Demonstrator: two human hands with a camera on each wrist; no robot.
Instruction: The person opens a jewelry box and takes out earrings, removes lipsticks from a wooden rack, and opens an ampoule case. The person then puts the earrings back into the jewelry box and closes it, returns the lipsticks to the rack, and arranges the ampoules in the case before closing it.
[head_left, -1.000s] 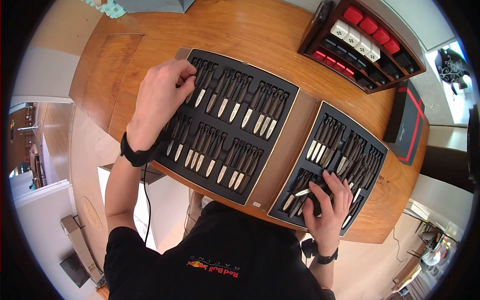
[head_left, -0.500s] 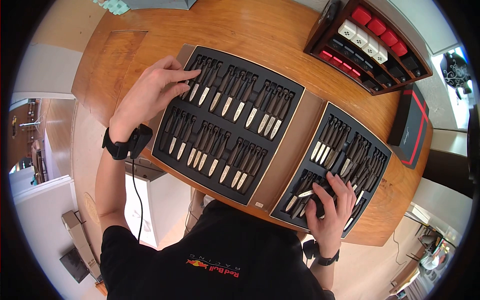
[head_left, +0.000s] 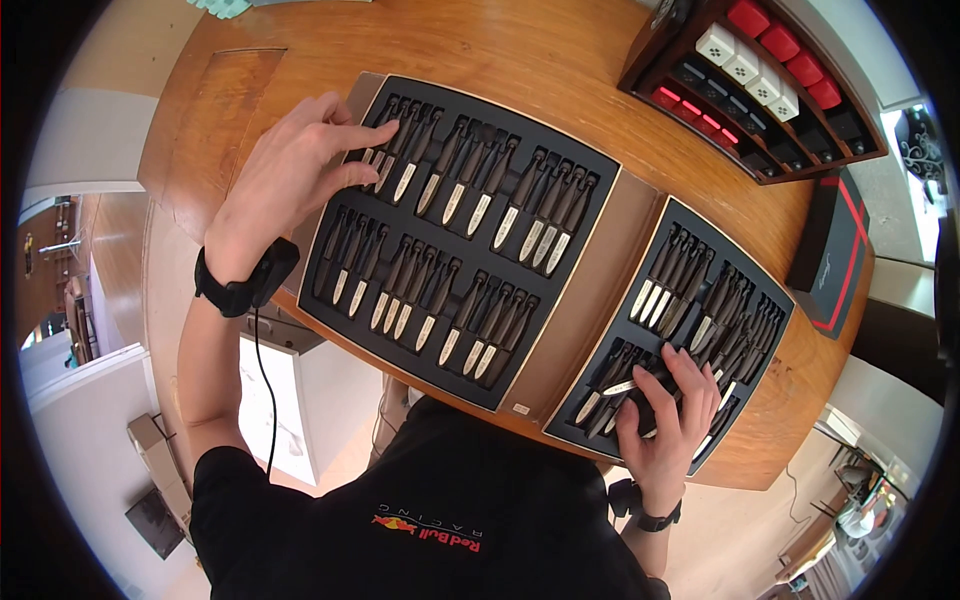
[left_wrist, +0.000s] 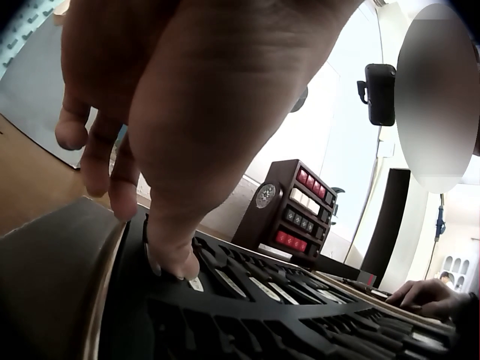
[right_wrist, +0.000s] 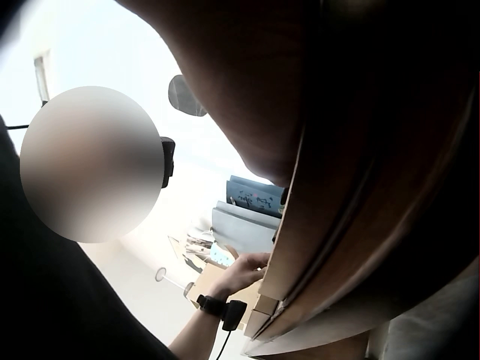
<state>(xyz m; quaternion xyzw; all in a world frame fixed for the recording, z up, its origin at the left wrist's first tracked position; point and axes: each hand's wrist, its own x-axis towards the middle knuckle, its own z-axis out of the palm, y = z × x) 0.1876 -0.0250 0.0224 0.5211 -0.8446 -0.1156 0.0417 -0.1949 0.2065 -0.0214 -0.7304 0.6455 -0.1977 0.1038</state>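
Two shallow black trays, a large left one [head_left: 585, 345] and a smaller right one [head_left: 668, 335], hold rows of slim dark pieces with pale, labelled pointed ends. My left hand [head_left: 280, 175] reaches over the upper left corner of the large tray. Its index fingertip and thumb stand apart at the leftmost pieces [head_left: 404, 183]. In the left wrist view the thumb [left_wrist: 176, 259] comes down right at a pale end. Resting over the right tray, my right hand [head_left: 670, 415] has loosely bent fingers. A piece [head_left: 619, 388] lies crosswise beside its index fingertip; the palm hides others.
The trays lie on a wooden table [head_left: 480, 50], joined by a brown cardboard spine [head_left: 590, 290]. At the far right stands a dark wooden rack [head_left: 700, 150] of red, white and black blocks. A black box with a red stripe [head_left: 830, 250] stands beside it.
My left hand's index finger and thumb have spread apart at the leftmost pieces, and the wrist has dropped to the left. The right hand stays over its tray; the head view has shifted slightly.
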